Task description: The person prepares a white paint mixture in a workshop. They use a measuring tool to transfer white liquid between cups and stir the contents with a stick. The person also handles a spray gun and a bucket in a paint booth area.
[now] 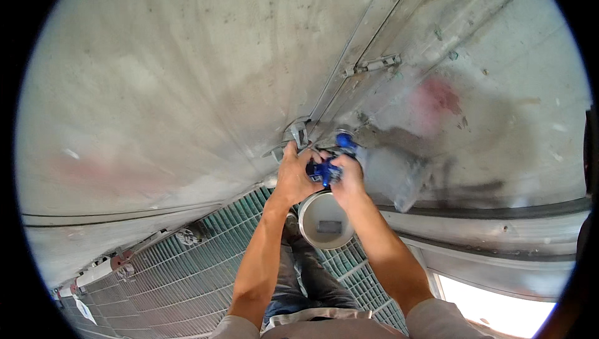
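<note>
A blue hand-held tool [325, 171] is between my two hands, close to the panel seam; its exact kind is hard to make out. A blue rounded part [345, 140] and a blurred, greyish, bag-like piece [394, 175] are at its right. My right hand [349, 178] is closed around the tool's right side. My left hand [295, 175] has its fingers bent at the tool's left side, with one finger reaching up to a grey metal latch [298, 134] on the panel. The fingertips are partly hidden.
Beneath my hands stands a whitish round bucket [301, 225] with a grey rectangular block [329, 226] in it. Large stained metal panels [168, 70] rise ahead, with another hinge-like fitting [377, 65] at the seam. Below is a metal grating floor [206, 258], where my legs show.
</note>
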`<control>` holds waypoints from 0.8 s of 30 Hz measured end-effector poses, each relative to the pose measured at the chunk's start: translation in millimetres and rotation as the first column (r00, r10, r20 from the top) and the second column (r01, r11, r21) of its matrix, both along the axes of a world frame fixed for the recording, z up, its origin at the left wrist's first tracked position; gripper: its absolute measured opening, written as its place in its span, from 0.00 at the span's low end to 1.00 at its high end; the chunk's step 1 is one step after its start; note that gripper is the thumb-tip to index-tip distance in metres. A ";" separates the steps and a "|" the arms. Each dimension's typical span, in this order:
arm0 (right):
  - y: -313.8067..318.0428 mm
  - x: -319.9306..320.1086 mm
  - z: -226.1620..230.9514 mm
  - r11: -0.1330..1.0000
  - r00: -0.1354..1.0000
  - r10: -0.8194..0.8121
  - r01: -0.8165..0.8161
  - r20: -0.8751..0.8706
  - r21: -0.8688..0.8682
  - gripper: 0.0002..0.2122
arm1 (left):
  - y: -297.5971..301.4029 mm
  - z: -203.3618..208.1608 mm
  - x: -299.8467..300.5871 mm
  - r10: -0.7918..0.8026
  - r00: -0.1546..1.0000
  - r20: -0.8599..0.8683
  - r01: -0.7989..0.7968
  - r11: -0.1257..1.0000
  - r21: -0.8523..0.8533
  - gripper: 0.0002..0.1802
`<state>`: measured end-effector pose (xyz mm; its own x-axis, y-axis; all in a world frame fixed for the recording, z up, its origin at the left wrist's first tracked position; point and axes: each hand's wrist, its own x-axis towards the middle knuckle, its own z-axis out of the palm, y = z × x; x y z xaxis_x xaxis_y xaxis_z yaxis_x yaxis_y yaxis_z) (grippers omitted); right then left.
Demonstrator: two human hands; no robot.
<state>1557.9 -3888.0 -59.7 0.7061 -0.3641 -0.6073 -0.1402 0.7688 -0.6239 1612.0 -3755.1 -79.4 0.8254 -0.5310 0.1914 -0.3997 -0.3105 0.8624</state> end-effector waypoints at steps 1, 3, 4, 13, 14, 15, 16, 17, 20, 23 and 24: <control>-8.3 -9.3 -4.9 0.999 1.000 -0.026 0.026 0.005 -0.028 0.16 | 1.3 3.5 1.3 0.000 1.000 -0.018 0.000 1.000 0.003 0.28; -23.8 -37.5 -10.6 0.996 0.998 -0.058 0.059 -0.019 0.073 0.17 | 4.4 7.9 1.8 0.000 0.998 -0.056 0.000 1.000 0.008 0.27; -28.0 -54.8 -12.4 0.997 0.997 -0.083 0.082 0.012 0.007 0.18 | 2.8 11.1 0.4 0.020 0.999 -0.027 -0.020 1.000 -0.017 0.22; -20.6 -206.2 -31.5 0.699 0.934 0.236 -0.355 -0.268 -0.621 0.09 | -23.4 -22.5 55.2 0.255 0.961 0.103 -0.235 0.957 -0.173 0.05; -13.5 -215.1 -36.9 0.700 0.927 0.220 -0.368 -0.305 -0.612 0.09 | -27.6 -23.5 73.8 0.292 0.950 0.112 -0.264 0.941 -0.213 0.05; -10.6 -211.1 -45.7 0.699 0.919 0.237 -0.387 -0.315 -0.602 0.09 | -21.7 -19.6 106.1 0.360 0.923 0.139 -0.324 0.919 -0.227 0.04; -4.2 -212.7 -54.3 0.709 0.911 0.250 -0.404 -0.329 -0.578 0.09 | -12.0 -18.3 127.3 0.395 0.906 0.151 -0.362 0.909 -0.206 0.04; 0.5 -209.4 -66.6 0.718 0.902 0.270 -0.421 -0.336 -0.554 0.09 | 4.7 -21.0 149.8 0.446 0.879 0.169 -0.414 0.890 -0.192 0.03; 6.9 -202.0 -91.6 0.735 0.884 0.294 -0.452 -0.363 -0.505 0.09 | 26.2 -20.1 203.8 0.493 0.844 0.209 -0.464 0.868 -0.174 0.03; 15.3 -196.7 -98.8 0.737 0.847 0.331 -0.507 -0.416 -0.447 0.08 | 45.8 -25.5 257.0 0.520 0.826 0.217 -0.498 0.854 -0.151 0.03; 16.5 -193.9 -102.9 0.731 0.834 0.353 -0.528 -0.424 -0.432 0.08 | 58.1 -26.8 274.4 0.536 0.813 0.228 -0.519 0.844 -0.136 0.04</control>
<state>1364.0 -3871.5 -162.6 0.6859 -0.3720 -0.6254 -0.6212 0.1483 -0.7695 1886.4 -3696.9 -106.1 0.8955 -0.0073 0.4449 -0.3927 -0.4835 0.7823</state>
